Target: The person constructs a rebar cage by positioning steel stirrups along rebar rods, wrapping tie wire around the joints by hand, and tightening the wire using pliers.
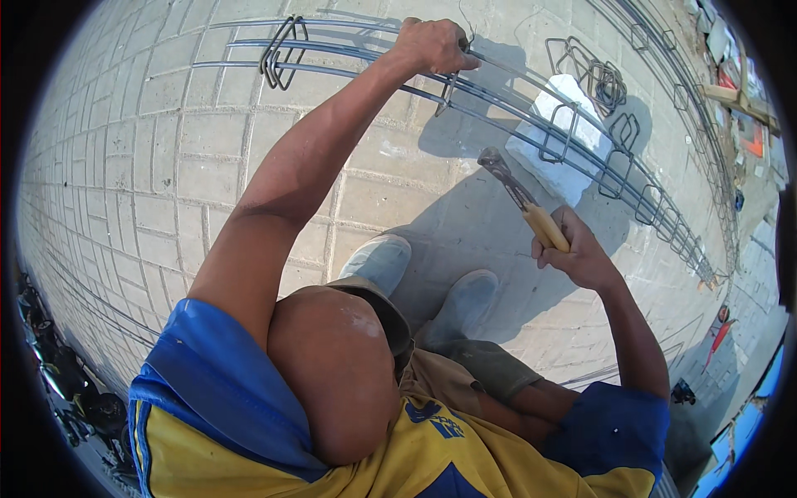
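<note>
My left hand [436, 46] is closed on a square wire stirrup [449, 95] where it meets the long steel rebars [349, 51]. A thin tie wire sticks up beside its fingers. Lower and to the right, my right hand [581, 249] grips pincers [519, 192] by their tan handles, with the dark rounded head pointing up and left, short of the bars. More stirrups [558, 133] sit along the bars to the right, and a bunch of them [282, 54] hangs near the left ends.
A white block [560, 124] lies under the bars. Loose stirrups [594, 75] are piled behind it. Another long rebar cage [681, 91] curves along the right. Below me are my boots [378, 261] on grey paving [207, 158]; motorbikes [66, 382] stand at far left.
</note>
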Demonstrator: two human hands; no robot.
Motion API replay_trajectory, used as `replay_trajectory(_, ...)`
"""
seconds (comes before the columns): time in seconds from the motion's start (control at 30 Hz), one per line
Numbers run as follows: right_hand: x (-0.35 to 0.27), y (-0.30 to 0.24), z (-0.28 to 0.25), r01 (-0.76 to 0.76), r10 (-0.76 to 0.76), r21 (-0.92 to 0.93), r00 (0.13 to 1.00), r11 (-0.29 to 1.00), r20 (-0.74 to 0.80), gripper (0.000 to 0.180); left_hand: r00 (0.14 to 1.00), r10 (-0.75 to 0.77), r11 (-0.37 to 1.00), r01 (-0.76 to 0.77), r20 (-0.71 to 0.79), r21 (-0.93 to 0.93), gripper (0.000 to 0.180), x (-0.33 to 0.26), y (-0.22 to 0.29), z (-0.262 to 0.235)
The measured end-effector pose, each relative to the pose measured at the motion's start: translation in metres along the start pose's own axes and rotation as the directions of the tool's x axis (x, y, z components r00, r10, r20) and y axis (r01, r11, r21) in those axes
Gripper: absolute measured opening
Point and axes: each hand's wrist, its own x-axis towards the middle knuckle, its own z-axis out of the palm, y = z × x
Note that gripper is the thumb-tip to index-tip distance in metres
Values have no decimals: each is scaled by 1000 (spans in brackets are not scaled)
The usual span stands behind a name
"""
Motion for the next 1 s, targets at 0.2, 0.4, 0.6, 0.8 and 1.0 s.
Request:
replay_trajectory(0.2,68,-98,-140,-1,-897,-989,421,-151,136,16,979,81,988,-54,189,-144,101,12,-4,-17)
replay_trajectory(0.4,159,-133,-176,-248,-685,-907,727,-342,59,22,897,194,940,-54,397,-336,107,29,-28,-24)
replay_trajectory(0.6,198,-136,-171,-161,-672,-926,731,-342,121,40,880,198,917,-10,432,-399,109,27,-30,-25)
replay_trajectory(0.8,219,-125,-183,-68,-749,-917,602,-392,275,41,886,195,922,-20,420,-387,105,26,-29,-25)
replay_trajectory(1.0,217,-125,-190,-35,-758,-926,586,-377,286,43,897,198,912,-21,395,-410,103,26,-28,-24)
